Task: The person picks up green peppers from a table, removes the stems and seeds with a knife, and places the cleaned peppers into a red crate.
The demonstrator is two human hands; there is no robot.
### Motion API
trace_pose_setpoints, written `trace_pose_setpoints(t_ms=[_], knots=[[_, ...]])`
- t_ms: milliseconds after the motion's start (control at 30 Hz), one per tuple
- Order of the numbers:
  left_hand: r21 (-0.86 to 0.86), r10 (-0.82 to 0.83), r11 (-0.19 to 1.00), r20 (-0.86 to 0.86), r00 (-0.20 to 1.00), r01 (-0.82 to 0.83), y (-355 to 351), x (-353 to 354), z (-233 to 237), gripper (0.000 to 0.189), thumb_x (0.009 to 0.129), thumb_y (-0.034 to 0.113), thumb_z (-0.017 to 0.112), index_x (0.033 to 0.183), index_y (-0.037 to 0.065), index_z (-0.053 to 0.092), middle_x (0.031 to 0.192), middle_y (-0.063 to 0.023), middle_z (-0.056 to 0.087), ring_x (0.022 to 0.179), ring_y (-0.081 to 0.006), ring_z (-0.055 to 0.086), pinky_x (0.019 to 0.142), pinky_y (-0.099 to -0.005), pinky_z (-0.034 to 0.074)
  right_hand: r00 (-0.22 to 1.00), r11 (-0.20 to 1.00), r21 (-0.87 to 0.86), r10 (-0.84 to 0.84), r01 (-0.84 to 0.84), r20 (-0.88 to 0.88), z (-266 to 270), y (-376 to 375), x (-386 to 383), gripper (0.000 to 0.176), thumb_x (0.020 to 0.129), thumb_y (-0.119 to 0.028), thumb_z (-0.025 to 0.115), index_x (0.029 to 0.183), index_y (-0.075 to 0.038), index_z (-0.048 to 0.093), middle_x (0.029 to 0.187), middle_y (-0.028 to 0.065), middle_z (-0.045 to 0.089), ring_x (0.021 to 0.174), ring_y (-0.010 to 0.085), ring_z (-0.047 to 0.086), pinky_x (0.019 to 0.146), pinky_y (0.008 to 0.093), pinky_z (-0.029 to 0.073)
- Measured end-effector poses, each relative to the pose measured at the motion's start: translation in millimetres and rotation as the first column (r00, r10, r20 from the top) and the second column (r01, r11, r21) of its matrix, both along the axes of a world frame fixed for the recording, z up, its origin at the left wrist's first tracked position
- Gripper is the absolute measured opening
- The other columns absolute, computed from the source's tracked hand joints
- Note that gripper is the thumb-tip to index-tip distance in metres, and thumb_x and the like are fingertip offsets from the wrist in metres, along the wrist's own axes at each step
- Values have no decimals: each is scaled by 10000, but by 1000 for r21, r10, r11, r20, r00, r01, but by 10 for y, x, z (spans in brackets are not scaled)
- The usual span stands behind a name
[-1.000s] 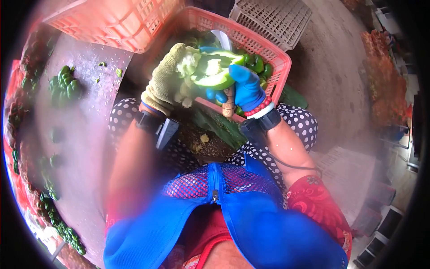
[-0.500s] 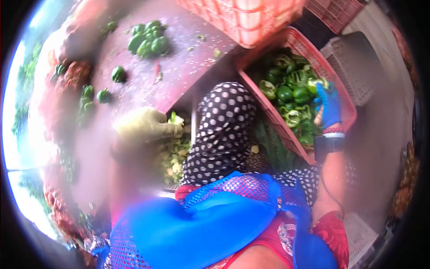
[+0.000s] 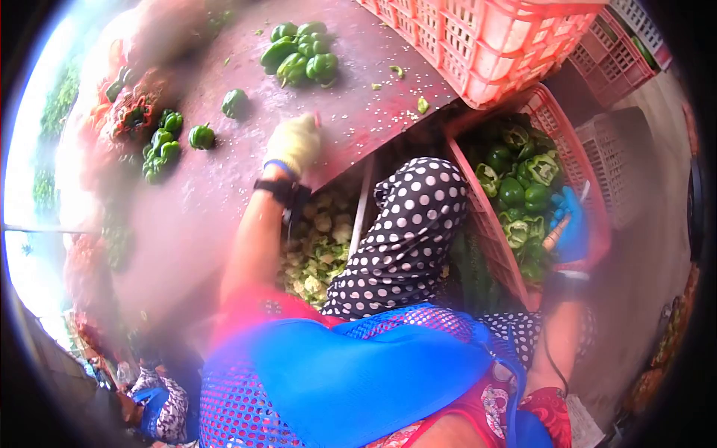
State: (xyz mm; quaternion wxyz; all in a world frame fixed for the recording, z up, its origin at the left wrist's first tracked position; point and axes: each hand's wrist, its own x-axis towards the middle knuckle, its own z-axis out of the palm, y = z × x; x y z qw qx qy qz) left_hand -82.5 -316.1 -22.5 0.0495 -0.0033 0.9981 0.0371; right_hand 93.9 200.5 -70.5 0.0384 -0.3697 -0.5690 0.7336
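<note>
My left hand (image 3: 294, 145), in a pale yellow knit glove, is closed over the table (image 3: 224, 179), its fingertips at a small red thing mostly hidden by them. Ahead of it lies a cluster of green bell peppers (image 3: 306, 56), and a single pepper (image 3: 235, 104) sits to its left. My right hand (image 3: 571, 224), blue-gloved, is closed at the right side of a pink crate (image 3: 489, 224) of cut green peppers (image 3: 534, 172). A thin pale blade tip (image 3: 585, 191) and a tan part show at its fingers, like a small knife.
Below the table edge, a container holds pepper cores and trimmings (image 3: 321, 261). A tall pink crate (image 3: 493, 45) stands on the table's far right corner. More crates (image 3: 612, 60) stand behind. Red mesh sacks (image 3: 138, 112) line the left. Another person (image 3: 160, 407) sits at lower left.
My left hand has moved from above the trimmings up onto the table, and the pepper core it held is gone. My right hand has let go of a cut pepper in the crate.
</note>
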Motion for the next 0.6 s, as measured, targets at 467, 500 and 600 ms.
trace_pose_setpoints(t_ms=[467, 500, 600], knots=[[-110, 389, 913, -55, 920, -393, -1565, 986, 605, 339, 888, 340, 644, 1091, 82, 731, 987, -217, 715, 1007, -389, 679, 920, -441, 532, 954, 833, -494, 121, -248, -275, -599, 583, -94, 351, 1020, -393, 552, 1236, -131, 642, 1094, 72, 712, 681, 71, 605, 492, 233, 427], [-71, 410, 902, -171, 896, -426, -1785, 756, 575, 414, 881, 365, 654, 1182, 81, 685, 1057, -228, 702, 1064, -396, 658, 962, -441, 509, 956, 811, -531, 112, -245, -270, -608, 623, -98, 352, 1029, -404, 536, 1228, -137, 649, 1104, 74, 723, 676, 75, 618, 485, 234, 429], [174, 573, 819, -181, 799, -547, -2506, -6, 467, 781, 838, 521, 707, 1435, 59, 507, 1329, -280, 597, 1233, -383, 591, 1039, -432, 453, 982, 873, -482, -21, -73, -187, -724, 583, -17, 370, 1025, -423, 532, 1253, -149, 630, 1043, 25, 726, 625, 71, 578, 485, 231, 420]])
